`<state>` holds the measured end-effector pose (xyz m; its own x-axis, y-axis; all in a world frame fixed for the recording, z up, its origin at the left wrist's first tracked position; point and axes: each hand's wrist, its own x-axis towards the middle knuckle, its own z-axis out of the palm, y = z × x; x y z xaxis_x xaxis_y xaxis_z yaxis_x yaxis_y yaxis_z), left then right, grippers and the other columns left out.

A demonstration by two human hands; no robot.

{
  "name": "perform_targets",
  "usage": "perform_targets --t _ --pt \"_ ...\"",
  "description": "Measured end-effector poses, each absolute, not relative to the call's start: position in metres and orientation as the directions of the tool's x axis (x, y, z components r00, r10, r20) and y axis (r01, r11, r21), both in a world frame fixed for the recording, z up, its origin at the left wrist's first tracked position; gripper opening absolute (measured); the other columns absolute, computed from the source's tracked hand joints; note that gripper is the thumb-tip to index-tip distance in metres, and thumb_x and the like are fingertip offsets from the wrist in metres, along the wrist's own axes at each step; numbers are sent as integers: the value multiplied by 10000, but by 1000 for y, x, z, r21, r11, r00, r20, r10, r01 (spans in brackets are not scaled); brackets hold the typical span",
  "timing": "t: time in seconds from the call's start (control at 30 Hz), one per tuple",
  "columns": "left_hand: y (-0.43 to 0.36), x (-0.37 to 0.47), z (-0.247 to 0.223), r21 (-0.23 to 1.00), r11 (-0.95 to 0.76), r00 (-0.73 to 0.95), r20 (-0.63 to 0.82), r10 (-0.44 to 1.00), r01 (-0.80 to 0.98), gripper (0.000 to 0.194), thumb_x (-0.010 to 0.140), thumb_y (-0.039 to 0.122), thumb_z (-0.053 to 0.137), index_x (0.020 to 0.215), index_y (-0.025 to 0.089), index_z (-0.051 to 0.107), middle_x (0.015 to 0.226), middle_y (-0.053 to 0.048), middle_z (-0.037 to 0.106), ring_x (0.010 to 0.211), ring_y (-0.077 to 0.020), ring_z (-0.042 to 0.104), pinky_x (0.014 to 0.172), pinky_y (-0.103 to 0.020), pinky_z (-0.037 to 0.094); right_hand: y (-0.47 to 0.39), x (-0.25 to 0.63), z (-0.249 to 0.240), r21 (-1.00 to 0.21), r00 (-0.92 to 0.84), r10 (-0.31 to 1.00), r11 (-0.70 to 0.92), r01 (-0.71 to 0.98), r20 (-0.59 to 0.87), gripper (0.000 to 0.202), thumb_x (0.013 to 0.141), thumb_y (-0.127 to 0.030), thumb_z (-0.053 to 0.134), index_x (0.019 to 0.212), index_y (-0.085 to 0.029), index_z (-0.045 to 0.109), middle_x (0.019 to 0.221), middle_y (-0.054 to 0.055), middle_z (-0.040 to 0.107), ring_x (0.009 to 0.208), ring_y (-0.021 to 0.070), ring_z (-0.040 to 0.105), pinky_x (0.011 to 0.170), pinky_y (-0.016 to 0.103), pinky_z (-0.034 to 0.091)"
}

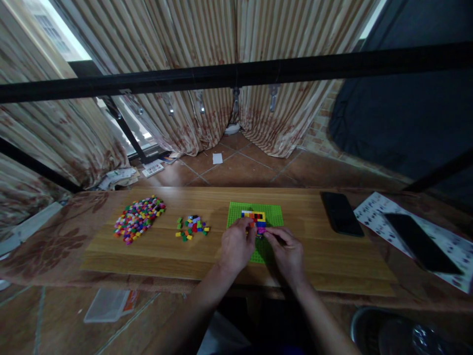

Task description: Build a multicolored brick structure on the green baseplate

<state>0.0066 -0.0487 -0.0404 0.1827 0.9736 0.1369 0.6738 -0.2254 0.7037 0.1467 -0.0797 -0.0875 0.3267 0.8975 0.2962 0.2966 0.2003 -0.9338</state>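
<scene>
A green studded baseplate (273, 212) lies on the wooden board, carrying a small build of toy bricks (258, 216) in yellow, orange, red, blue and white. My left hand (236, 244) is closed at the build's left side, fingertips pressed together over it; whatever they hold is hidden. From the right, my right hand (288, 251) pinches a magenta toy brick (261, 230) at the build's near edge. Part of the build is covered by my fingers.
Left of the plate lie a small scatter of bricks (192, 228) and a larger multicoloured brick pile (139, 218). A black phone (340, 213) rests at right, beside a printed sheet (377, 209) with another dark phone-like device (423, 242). A black bar (214, 74) crosses beyond the board.
</scene>
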Motion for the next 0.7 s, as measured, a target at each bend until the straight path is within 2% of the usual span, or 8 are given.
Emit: perform_targets --t 0.2,0.33,0.47,0.7 --pt "-45 13 -41 681 -206 163 127 978 703 141 841 269 611 971 223 641 905 -21 706 809 -160 659 749 -274 483 -80 144 -89 -967 361 904 170 188 229 139 775 -341 691 826 -222 741 821 32 701 790 170 637 746 305 490" --pt "-43 15 -41 700 -167 127 109 986 694 95 818 272 639 901 224 636 857 -7 706 776 -157 655 708 -266 461 -77 140 -88 -996 409 910 78 -32 59 183 687 -361 754 794 -213 745 795 31 725 742 169 643 741 322 499" --pt "-40 18 -40 731 -76 74 35 997 678 63 803 271 647 835 217 640 809 -2 707 748 -154 652 673 -255 443 -75 138 -82 -976 411 906 -11 -217 -101 222 617 -367 795 769 -212 747 786 31 739 729 166 646 748 333 496" --pt "-32 22 -36 747 68 -21 -72 997 662 60 751 245 674 793 202 671 779 -9 712 711 -152 644 640 -248 427 -67 140 -79 -932 397 874 -147 -332 -280 297 528 -383 839 731 -194 734 696 24 709 601 130 584 539 250 428"
